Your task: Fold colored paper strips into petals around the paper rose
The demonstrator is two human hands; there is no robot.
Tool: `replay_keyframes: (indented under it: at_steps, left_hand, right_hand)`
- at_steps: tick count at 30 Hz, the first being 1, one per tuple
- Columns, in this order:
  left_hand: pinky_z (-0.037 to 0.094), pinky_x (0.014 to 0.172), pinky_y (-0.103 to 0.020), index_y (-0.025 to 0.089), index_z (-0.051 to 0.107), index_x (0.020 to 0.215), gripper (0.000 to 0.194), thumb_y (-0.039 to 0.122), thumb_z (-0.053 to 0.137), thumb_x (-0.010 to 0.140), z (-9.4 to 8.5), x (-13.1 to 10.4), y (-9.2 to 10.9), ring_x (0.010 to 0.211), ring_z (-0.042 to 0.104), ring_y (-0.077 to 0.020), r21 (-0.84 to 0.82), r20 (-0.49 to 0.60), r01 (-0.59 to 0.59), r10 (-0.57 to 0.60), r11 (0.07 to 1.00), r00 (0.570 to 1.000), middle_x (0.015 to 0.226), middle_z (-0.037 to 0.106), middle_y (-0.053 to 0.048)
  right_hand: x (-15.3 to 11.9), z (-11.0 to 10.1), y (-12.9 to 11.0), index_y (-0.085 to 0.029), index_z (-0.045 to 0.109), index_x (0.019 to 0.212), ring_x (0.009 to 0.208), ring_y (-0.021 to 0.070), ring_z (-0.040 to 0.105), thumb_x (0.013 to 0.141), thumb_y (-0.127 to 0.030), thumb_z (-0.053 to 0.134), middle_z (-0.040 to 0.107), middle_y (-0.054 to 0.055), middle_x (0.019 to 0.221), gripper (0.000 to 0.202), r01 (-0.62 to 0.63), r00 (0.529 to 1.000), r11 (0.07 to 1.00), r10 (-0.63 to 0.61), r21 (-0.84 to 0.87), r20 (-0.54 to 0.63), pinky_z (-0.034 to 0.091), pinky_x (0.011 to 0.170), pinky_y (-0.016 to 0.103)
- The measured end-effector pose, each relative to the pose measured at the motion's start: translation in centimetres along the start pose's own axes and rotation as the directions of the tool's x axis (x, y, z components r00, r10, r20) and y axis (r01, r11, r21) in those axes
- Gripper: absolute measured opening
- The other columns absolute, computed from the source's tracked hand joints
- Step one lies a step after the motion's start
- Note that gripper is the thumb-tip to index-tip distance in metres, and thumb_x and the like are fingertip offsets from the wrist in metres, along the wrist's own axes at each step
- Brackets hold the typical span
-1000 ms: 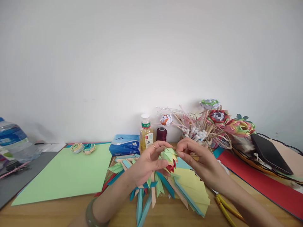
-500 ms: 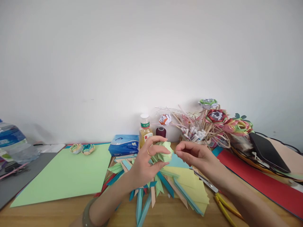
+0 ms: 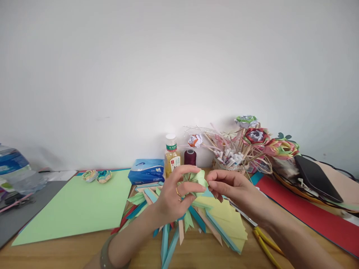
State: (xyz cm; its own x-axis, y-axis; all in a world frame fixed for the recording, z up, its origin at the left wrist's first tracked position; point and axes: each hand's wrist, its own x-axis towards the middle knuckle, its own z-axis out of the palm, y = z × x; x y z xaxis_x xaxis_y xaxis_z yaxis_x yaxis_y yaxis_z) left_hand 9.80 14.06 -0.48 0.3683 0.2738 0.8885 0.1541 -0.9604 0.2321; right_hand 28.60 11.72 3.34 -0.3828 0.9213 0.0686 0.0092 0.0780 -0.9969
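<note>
In my left hand (image 3: 171,196) is a pale green folded paper flower (image 3: 198,178), gripped between the curled fingers and the thumb. My right hand (image 3: 228,186) pinches at the flower's right edge, thumb and forefinger together; the exact bit between the tips is too small to see clearly. Below both hands lies a heap of folded paper strips (image 3: 168,243) in blue, green, peach and red. Yellow paper pieces (image 3: 232,224) are fanned out under the right hand. Scissors with yellow handles (image 3: 265,246) lie beneath the right forearm, partly covered by it.
A light green sheet (image 3: 75,205) with two small paper flowers (image 3: 97,176) is on the left. Behind stand a blue tissue pack (image 3: 146,172), a drink bottle (image 3: 172,155) and a dark thread spool (image 3: 190,157). Finished paper flowers (image 3: 255,136) fill the back right, near red paper (image 3: 305,215).
The green paper flower has turned so its pleated face shows more. My right fingertips have come in to its right edge, and the left hand has shifted slightly down.
</note>
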Motion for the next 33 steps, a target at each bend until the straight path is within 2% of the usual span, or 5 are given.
replay_keyframes:
  at_steps: [6,15,19,24,33]
  left_hand:
    - [0.052,0.08,-0.032,0.023,0.054,0.099,0.034,-0.003,0.048,0.077,0.0,0.15,-0.05,0.108,0.053,-0.0199,0.018,-0.004,-0.041,0.041,0.999,0.999,0.112,0.05,-0.008]
    - [0.05,0.09,-0.034,0.023,0.056,0.094,0.021,0.005,0.05,0.084,0.02,0.41,0.32,0.109,0.054,-0.0174,0.131,0.011,-0.121,0.12,0.984,0.993,0.112,0.05,-0.005]
    - [0.052,0.087,-0.032,0.024,0.056,0.093,0.018,0.009,0.05,0.086,-0.05,0.5,0.48,0.108,0.054,-0.0172,0.18,0.031,-0.15,0.147,0.972,0.989,0.111,0.05,-0.004]
    - [0.053,0.087,-0.032,0.024,0.055,0.093,0.018,0.008,0.05,0.086,-0.17,0.39,0.53,0.108,0.054,-0.0166,0.196,0.029,-0.14,0.137,0.971,0.99,0.11,0.049,-0.005]
    - [0.051,0.089,-0.034,0.023,0.054,0.094,0.02,0.006,0.052,0.084,-0.38,0.68,0.26,0.108,0.053,-0.0171,0.198,-0.001,-0.204,0.208,0.959,0.978,0.11,0.051,-0.005]
  right_hand:
    - [-0.05,0.11,-0.31,-0.017,0.065,0.075,0.055,0.009,0.04,0.068,-0.046,0.073,0.05,-0.003,0.064,0.03,-0.006,1.0,0.999,0.005,-0.041,-0.022,0.036,0.053,0.023]
    - [-0.23,0.05,-0.68,-0.018,0.059,0.068,0.054,0.0097,0.039,0.073,-0.041,0.068,0.045,-0.004,0.058,0.025,-0.001,1.0,0.988,0.001,-0.157,0.001,0.031,0.05,0.023]
    - [-0.27,0.29,-0.73,-0.018,0.058,0.065,0.052,0.0083,0.035,0.073,-0.038,0.069,0.044,-0.006,0.055,0.025,0.038,0.999,0.993,-0.038,-0.112,0.0,0.03,0.049,0.022]
    - [-0.31,0.19,-0.73,-0.017,0.062,0.065,0.056,0.0093,0.039,0.071,-0.036,0.073,0.048,-0.004,0.059,0.023,0.025,1.0,0.996,-0.024,-0.087,0.019,0.033,0.053,0.023]
    - [-0.65,-0.05,-0.61,-0.017,0.068,0.071,0.054,0.0087,0.042,0.072,-0.04,0.072,0.053,-0.003,0.062,0.023,0.012,0.999,0.999,-0.011,-0.041,0.035,0.037,0.051,0.022]
